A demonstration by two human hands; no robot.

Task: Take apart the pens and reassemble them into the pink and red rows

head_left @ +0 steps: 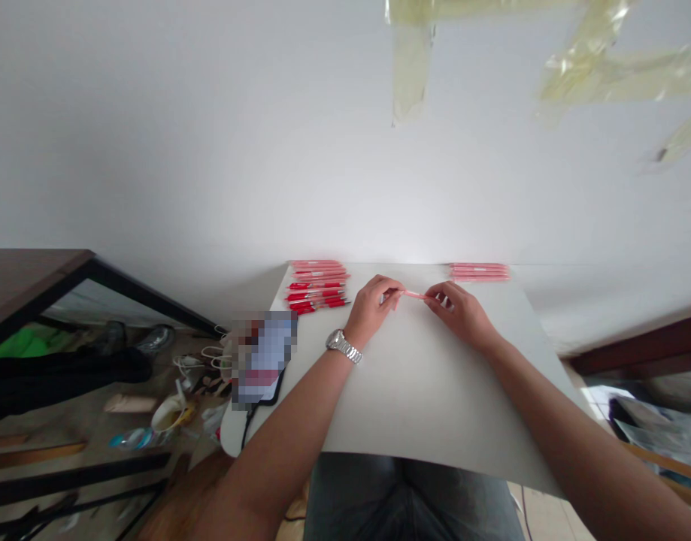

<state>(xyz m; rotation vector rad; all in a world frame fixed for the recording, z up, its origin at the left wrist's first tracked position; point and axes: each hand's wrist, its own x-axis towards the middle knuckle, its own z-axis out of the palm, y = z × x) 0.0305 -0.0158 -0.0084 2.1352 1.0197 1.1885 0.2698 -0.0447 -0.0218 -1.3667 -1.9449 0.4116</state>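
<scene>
Bare forearms (pixel 548 436) are reaching across the white worktop (pixel 418 398). Nearly closed, the left hand (pixel 371 309) and right hand (pixel 461 315) are pinching opposite ends of a pink pen (pixel 413 294), holding it level between them. Red pens (pixel 316 291) are lying grouped beyond the left hand, pink pens (pixel 479 272) beyond the right, apparently kept apart by colour.
</scene>
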